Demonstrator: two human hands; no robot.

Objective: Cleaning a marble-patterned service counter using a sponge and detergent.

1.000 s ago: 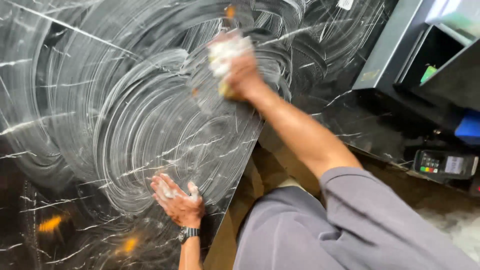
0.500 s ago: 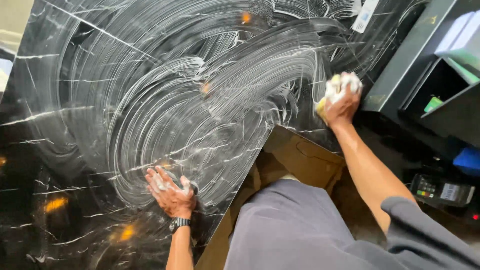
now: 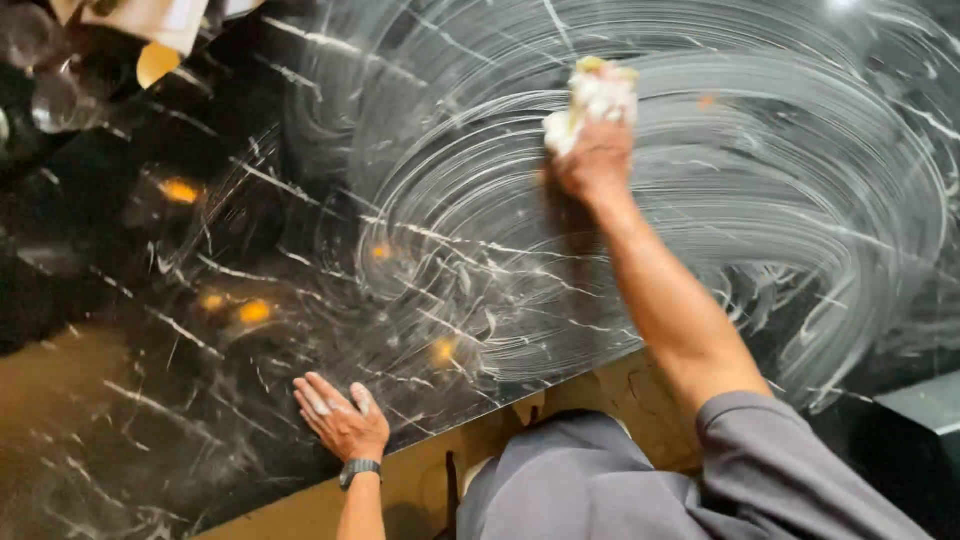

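Gripping a soapy yellow sponge, the right hand presses it against the black marble bench, closed tight around it with foam covering the fingers. White swirls of lather ring the sponge and spread across the far half of the bench. Nearer the bench's front edge, the left hand lies open and flat on the dark stone, fingers spread, a wristwatch at the wrist. Orange light reflections glint on the bench left of the lather.
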